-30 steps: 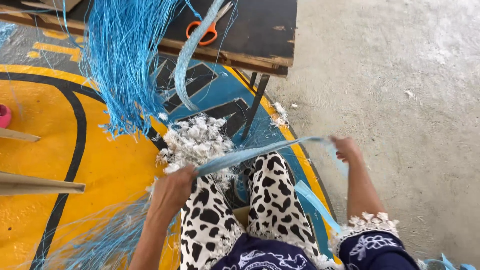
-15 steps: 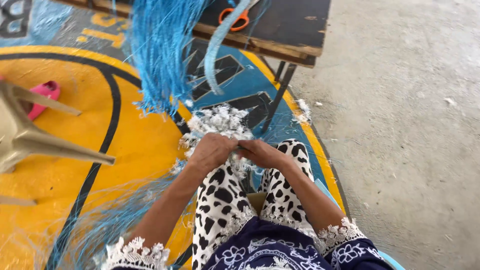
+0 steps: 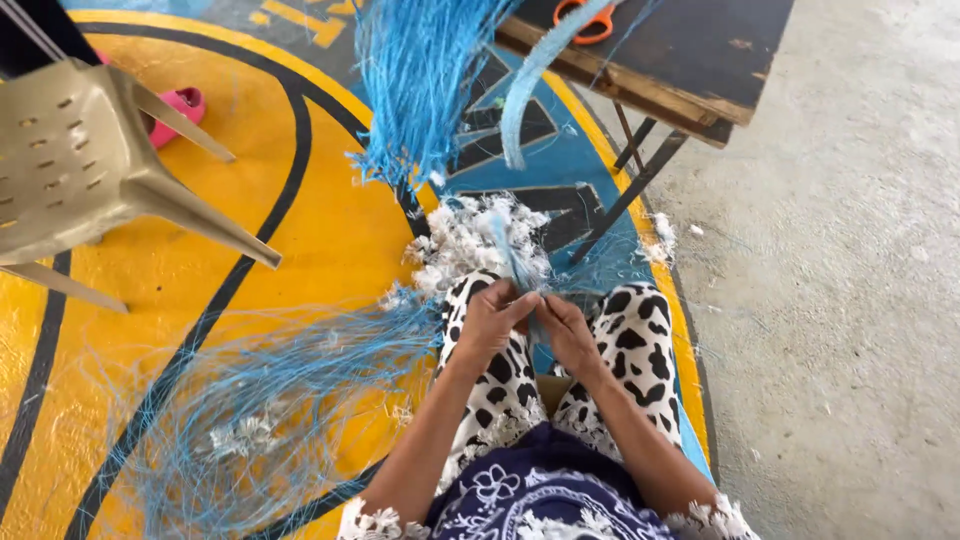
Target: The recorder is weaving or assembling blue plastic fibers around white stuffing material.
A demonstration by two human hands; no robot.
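Note:
My left hand (image 3: 492, 318) and my right hand (image 3: 566, 328) meet above my knees, both pinching a thin blue plastic strip (image 3: 508, 252) that rises toward the floor pile. I sit in black-and-white patterned trousers (image 3: 632, 338). Just beyond my hands lies a heap of white and pale blue scraps (image 3: 470, 240). A thick bundle of blue strands (image 3: 420, 80) hangs from the dark table (image 3: 690, 50), with a wider pale blue band (image 3: 525, 90) drooping beside it.
Orange-handled scissors (image 3: 585, 15) lie on the table top. A beige plastic chair (image 3: 80, 160) lies tipped at left, a pink sandal (image 3: 175, 110) behind it. Loose blue strands (image 3: 250, 400) spread over the yellow painted floor. Bare concrete (image 3: 850, 300) lies to the right.
A second ago my hands were spread wide, stretching a blue strip between them. They came together over my knees and remain joined on the strip; the view has shifted, showing the chair.

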